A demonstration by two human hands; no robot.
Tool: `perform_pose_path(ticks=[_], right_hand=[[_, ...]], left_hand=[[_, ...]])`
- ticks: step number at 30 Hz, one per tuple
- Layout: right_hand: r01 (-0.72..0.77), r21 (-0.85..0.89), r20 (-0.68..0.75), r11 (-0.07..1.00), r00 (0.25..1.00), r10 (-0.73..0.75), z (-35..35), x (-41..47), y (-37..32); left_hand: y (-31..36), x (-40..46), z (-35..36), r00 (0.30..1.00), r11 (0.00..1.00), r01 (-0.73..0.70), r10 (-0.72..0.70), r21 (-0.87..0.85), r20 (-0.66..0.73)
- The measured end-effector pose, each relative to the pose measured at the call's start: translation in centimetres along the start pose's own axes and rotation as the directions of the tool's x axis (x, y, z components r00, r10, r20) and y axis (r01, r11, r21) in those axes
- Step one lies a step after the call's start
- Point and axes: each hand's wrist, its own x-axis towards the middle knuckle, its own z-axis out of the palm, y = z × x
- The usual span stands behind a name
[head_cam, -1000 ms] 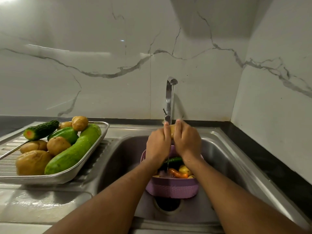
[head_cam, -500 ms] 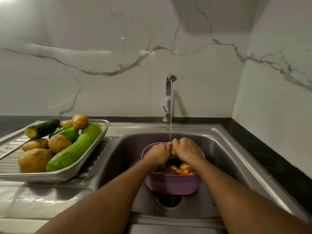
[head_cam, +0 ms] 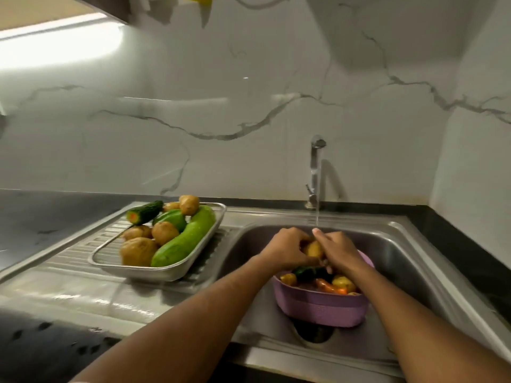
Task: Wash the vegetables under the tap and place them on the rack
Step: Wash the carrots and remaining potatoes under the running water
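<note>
Over the sink (head_cam: 409, 244), both hands meet under the running tap (head_cam: 316, 172): the left hand (head_cam: 287, 248) and the right hand (head_cam: 338, 251) each curl their fingers round one potato (head_cam: 312, 248), held between them above the purple basket (head_cam: 320, 308). Half a second ago the hands were lower, down at the basket's rim; now they sit a little higher with the potato plainly showing between them. Water falls in a thin stream onto the right hand's fingertips. Inside the basket lie a carrot, a dark green vegetable and more potatoes. Left of the sink, on the ribbed steel surface (head_cam: 69, 261), the rack (head_cam: 177, 272) carries potatoes, a long pale green gourd (head_cam: 188, 239) and cucumbers. The view itself has swung left and up.
</note>
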Motion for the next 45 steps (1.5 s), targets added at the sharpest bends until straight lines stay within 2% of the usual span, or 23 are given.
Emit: perform_pose_path(ticks=[3,7,11,15,20,24,28,35,38,42,45], right_hand=[[0.007,0.016,0.033,1.0,0.999,-0.008,0.4,0.4,0.1],[0.062,-0.133,0.071,0.989,0.996,-0.053,0.1,0.4,0.9],[0.046,-0.189,0.089,0.981,0.996,-0.03,-0.3,0.0,1.5],[0.039,-0.2,0.112,0.979,0.994,-0.017,-0.4,-0.2,1.2],[0.024,-0.203,0.137,0.979,0.991,0.004,-0.4,-0.2,1.1],[0.015,-0.201,0.148,0.979,0.989,0.015,-0.3,-0.2,1.5],[0.003,-0.194,0.167,0.981,0.986,0.03,-0.4,-0.2,1.5],[-0.014,-0.205,0.205,0.979,0.977,0.057,-0.5,-0.3,1.7],[-0.018,-0.211,0.208,0.977,0.976,0.063,-0.5,-0.2,1.8],[-0.021,-0.203,0.185,0.979,0.981,0.059,-0.4,0.1,1.8],[-0.029,-0.192,0.112,0.981,0.992,0.051,-0.5,-0.2,1.7]], left_hand=[[-0.5,-1.4,-1.6,0.998,0.996,0.062,-0.063,0.071,0.013],[-1.5,-4.0,-6.1,0.996,0.987,0.072,-0.063,0.145,-0.068],[-2.7,-6.5,-11.8,0.988,0.967,0.107,-0.077,0.23,-0.136],[-5.6,-9.3,-17.8,0.971,0.924,0.219,-0.175,0.314,-0.161],[-9.9,-11.6,-22.4,0.918,0.858,0.385,-0.317,0.341,-0.238],[-12.2,-12.1,-23.1,0.902,0.846,0.421,-0.352,0.329,-0.248],[-13.6,-11.5,-22.9,0.912,0.851,0.397,-0.321,0.344,-0.257],[-14.6,-10.8,-22.8,0.892,0.765,0.452,-0.401,0.458,-0.21],[-13.8,-10.5,-22.4,0.887,0.765,0.46,-0.419,0.451,-0.194],[-12.2,-9.7,-21.6,0.896,0.809,0.436,-0.346,0.395,-0.28],[-9.0,-8.0,-19.7,0.928,0.878,0.303,-0.185,0.37,-0.322]])
